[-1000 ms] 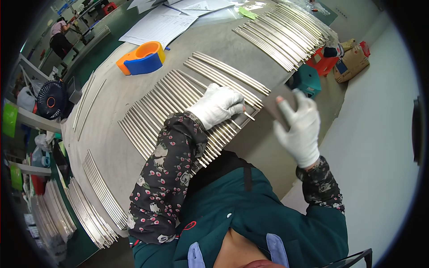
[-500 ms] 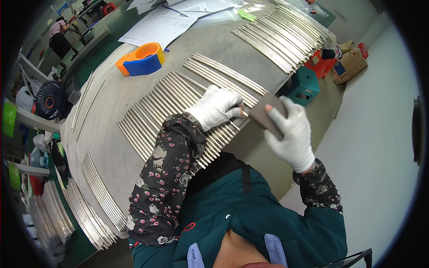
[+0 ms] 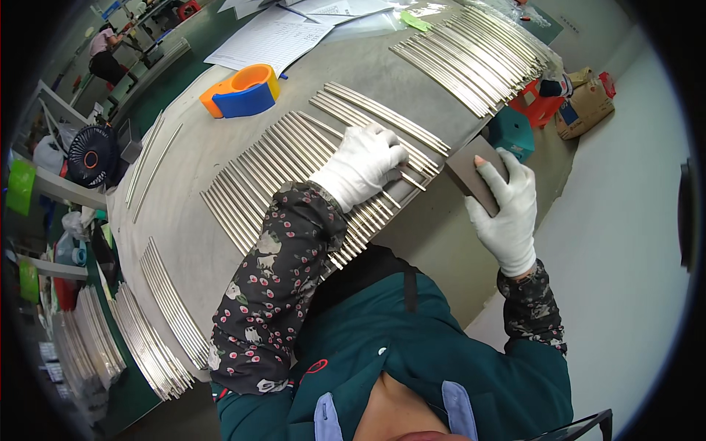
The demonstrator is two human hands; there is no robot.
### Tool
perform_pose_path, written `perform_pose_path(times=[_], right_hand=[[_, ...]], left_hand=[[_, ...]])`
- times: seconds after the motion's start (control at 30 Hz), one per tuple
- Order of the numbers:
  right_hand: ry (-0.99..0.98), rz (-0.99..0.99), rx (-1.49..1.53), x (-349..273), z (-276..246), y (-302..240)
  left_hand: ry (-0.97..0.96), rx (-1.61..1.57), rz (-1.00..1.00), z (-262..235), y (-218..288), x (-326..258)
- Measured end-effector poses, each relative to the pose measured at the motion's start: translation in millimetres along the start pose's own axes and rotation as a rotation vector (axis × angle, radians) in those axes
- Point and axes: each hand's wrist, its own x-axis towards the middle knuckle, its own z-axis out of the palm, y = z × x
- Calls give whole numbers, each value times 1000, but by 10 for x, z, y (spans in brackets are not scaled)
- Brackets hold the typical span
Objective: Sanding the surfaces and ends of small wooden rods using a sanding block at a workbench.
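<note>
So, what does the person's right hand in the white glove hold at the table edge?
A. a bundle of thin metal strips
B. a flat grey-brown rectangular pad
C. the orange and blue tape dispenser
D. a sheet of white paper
B: the white-gloved right hand grips a flat grey-brown rectangular pad by the table edge, while the orange and blue tape dispenser lies far up the grey table, untouched.

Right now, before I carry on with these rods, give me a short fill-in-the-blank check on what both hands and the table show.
1. The left hand rests on the row of thin ____ rods.
2. The right hand holds a flat ____ pad off the table's edge.
3. Both hands wear ____ gloves.
4. The tape dispenser on the table is orange and ____.

Missing words: metal; grey; white; blue
</note>
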Motion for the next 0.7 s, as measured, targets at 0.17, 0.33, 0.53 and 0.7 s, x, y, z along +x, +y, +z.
perform_pose_path(times=[0.17,0.33,0.53,0.7], right_hand=[[13,11,15,-76,-16,55],[-10,-5,6,-100,10,76],[-15,-23,15,-80,-16,65],[-18,-69,104,-49,-19,-92]], left_hand=[[-217,-122,-142,-298,37,-34],[-625,-188,-341,-470,89,-17],[-394,-315,-207,-237,30,-42],[-276,-316,-178,-79,20,-86]])
